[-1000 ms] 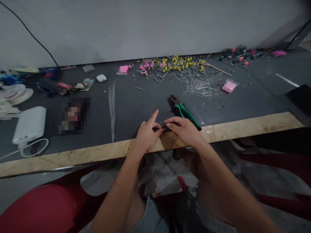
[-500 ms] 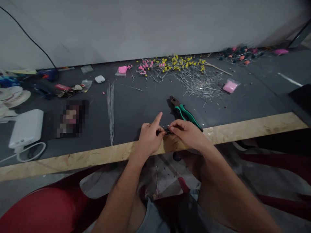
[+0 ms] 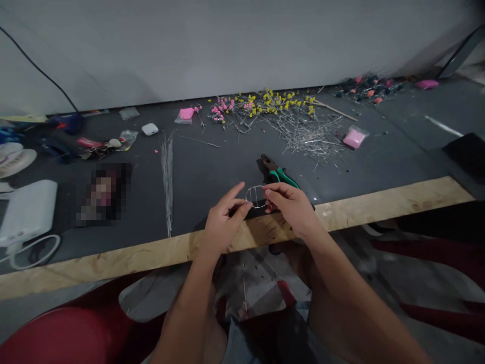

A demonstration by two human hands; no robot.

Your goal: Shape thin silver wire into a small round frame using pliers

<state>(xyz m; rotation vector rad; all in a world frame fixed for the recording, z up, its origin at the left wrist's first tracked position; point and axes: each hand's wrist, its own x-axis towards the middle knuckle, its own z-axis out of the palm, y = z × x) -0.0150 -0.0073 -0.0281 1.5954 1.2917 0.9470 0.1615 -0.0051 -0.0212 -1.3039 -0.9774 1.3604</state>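
Note:
A small loop of thin silvery wire (image 3: 256, 197), with short wires running across it, is held over the table's front edge. My right hand (image 3: 290, 206) pinches the loop's right side between thumb and fingers. At its lower left, the thumb and a finger of my left hand (image 3: 226, 218) close on the rim, while the index finger points out away from it. Just behind my right hand lie pliers with green and black handles (image 3: 282, 175), their jaws toward the wall and the handle ends partly covered by the hand.
A bundle of straight wires (image 3: 167, 187) lies left of my hands. Along the wall are yellow-tipped wire stems (image 3: 273, 102), a heap of loose wires (image 3: 310, 136) and a pink packet (image 3: 355, 137). A white power bank (image 3: 29, 212) sits far left. Pale wood (image 3: 151, 258) edges the table.
The wire loop has turned to face me and now shows as a round ring. My left hand has shifted slightly left and down, and the whole view has tilted a little.

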